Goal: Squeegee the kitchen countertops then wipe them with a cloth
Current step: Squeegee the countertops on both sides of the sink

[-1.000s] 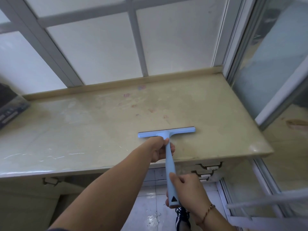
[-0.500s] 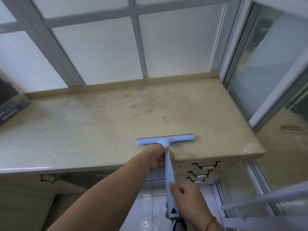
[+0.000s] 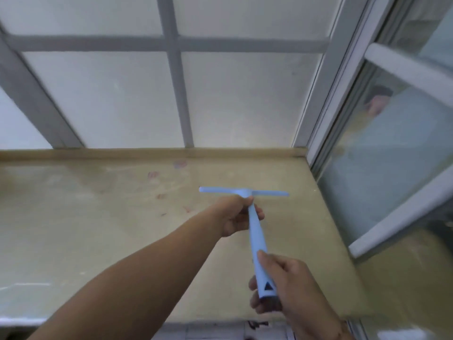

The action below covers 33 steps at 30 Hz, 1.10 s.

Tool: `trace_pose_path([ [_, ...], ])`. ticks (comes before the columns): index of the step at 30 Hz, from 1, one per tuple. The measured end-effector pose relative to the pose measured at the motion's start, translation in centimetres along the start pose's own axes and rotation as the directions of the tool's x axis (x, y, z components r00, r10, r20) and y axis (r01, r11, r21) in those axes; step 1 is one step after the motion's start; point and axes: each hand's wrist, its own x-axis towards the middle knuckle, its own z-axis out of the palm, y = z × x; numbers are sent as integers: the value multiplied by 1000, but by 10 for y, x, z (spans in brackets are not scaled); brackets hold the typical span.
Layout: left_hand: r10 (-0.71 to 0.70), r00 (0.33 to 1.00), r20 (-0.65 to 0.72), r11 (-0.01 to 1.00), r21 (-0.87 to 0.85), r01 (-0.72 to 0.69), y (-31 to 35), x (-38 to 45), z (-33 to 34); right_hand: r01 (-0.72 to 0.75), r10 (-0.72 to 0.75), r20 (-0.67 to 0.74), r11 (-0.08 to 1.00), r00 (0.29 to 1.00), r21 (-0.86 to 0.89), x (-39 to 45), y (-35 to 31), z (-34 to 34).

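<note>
Fingers of left hand [image 3: 236, 214] wrap the light-blue squeegee [image 3: 255, 231] just below its crossbar; right hand [image 3: 284, 288] grips the handle's butt end. Blade sits mid-counter, toward the right. Beige countertop [image 3: 98, 229] is streaky, with reddish smudges [image 3: 169, 182] left of the blade. Frosted window [image 3: 117, 94] runs behind, glass sliding door [image 3: 392, 155] on the right.

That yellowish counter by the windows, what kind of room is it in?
Probably a kitchen corner: a glossy beige stone countertop runs under grey-framed frosted windows, and both hands work a light blue plastic squeegee across it.
</note>
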Motion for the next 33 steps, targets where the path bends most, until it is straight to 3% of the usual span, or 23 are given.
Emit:
trace_pose_path([
  [6,-32,999,21,999,19,31,71,109,49,42,-37,-102,998,994,48,113,-54,-47],
  [16,-28,996,-88,993,110,38,96,200,62,-56,74,-144,990,987,126,209,-64,-80],
  [24,-95,994,-59,982,158,104,74,182,64,-108,118,-249,993,961,53,185,-42,-81],
  [33,-206,978,13,969,141,203,1,111,61,-144,155,-284,988,946,60,86,17,-69],
])
